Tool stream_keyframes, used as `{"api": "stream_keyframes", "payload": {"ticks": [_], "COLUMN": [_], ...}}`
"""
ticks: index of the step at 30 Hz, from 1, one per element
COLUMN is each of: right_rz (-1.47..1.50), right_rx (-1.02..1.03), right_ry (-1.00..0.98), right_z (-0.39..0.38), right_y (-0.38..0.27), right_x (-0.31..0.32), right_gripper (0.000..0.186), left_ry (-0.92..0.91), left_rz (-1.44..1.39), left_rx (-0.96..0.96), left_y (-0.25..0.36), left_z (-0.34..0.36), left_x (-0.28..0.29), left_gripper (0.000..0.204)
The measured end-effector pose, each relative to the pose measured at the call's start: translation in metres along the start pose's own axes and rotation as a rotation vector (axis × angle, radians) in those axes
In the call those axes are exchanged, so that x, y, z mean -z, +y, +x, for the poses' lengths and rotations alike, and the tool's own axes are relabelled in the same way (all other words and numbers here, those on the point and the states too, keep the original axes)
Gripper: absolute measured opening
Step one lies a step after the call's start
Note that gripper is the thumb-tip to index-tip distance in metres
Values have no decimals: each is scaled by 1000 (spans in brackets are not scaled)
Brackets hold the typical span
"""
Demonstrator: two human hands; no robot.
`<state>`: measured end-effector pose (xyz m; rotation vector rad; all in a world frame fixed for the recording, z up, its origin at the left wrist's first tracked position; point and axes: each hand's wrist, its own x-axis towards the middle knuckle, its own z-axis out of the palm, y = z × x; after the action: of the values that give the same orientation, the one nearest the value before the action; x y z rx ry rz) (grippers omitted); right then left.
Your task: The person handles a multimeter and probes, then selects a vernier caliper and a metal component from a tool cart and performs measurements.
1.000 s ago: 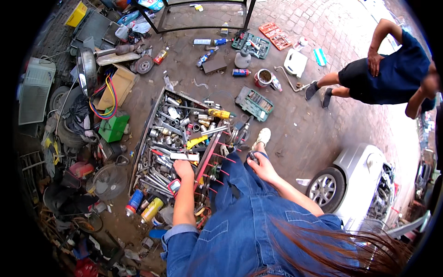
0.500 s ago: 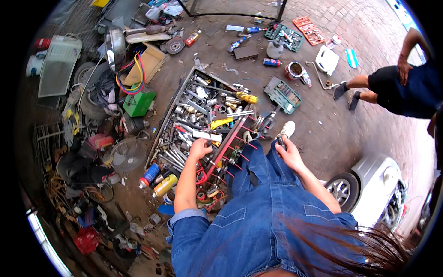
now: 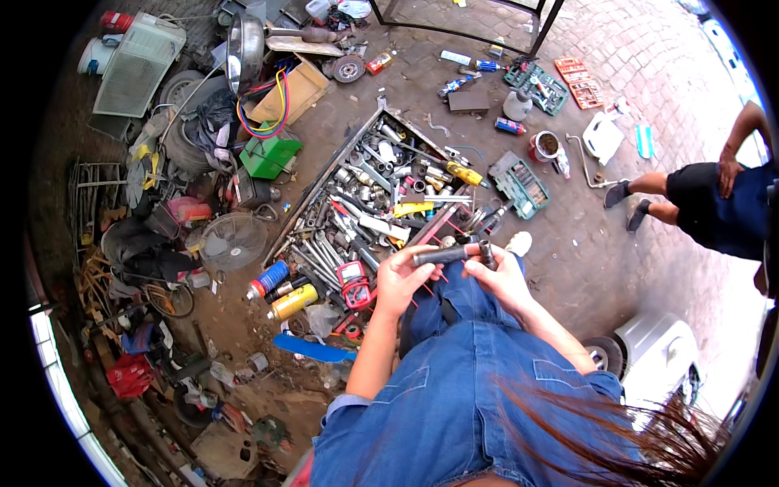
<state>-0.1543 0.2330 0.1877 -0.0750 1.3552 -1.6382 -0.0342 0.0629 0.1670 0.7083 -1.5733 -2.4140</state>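
Observation:
My left hand point(image 3: 396, 282) grips a dark cylindrical tool piece point(image 3: 440, 255), held sideways in front of my lap; its exact kind is unclear. Close beside it, my right hand point(image 3: 501, 282) pinches a shorter dark metal piece point(image 3: 487, 255), shaped like a socket and held upright. The two pieces meet or overlap in view, and I cannot tell whether they are joined. Beyond my hands lies a large metal tray point(image 3: 332, 168) heaped with sockets, wrenches and other tools. A red multimeter point(image 3: 354, 284) rests at its near left edge.
Left of the tray lie a blue spray can point(image 3: 268, 280), a yellow can point(image 3: 292, 302) and a fan point(image 3: 233, 241). A green socket case point(image 3: 519, 185) lies open beyond my right hand. A person point(image 3: 710, 191) stands at the right, near a silver car part point(image 3: 661, 345).
My left hand has come from over the tray towards my right hand, bringing the dark cylindrical piece. My right hand has stayed near my lap with its dark piece. The view has shifted.

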Motion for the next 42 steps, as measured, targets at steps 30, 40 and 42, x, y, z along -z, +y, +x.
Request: {"api": "stream_keyframes", "payload": {"ticks": [30, 40, 42], "right_rz": [521, 520, 478], "right_rx": [-235, -380, -372], "right_ry": [213, 246, 314], "right_z": [23, 16, 13], "right_y": [50, 53, 46], "right_x": [-6, 18, 16], "right_gripper": [26, 38, 38], "left_ry": [-78, 231, 455], "left_rz": [912, 876, 1194], "left_rx": [-115, 57, 22], "left_y": [-4, -110, -127], "left_z": [-28, -8, -7], "left_x": [-29, 86, 107], "left_gripper": [29, 32, 40]}}
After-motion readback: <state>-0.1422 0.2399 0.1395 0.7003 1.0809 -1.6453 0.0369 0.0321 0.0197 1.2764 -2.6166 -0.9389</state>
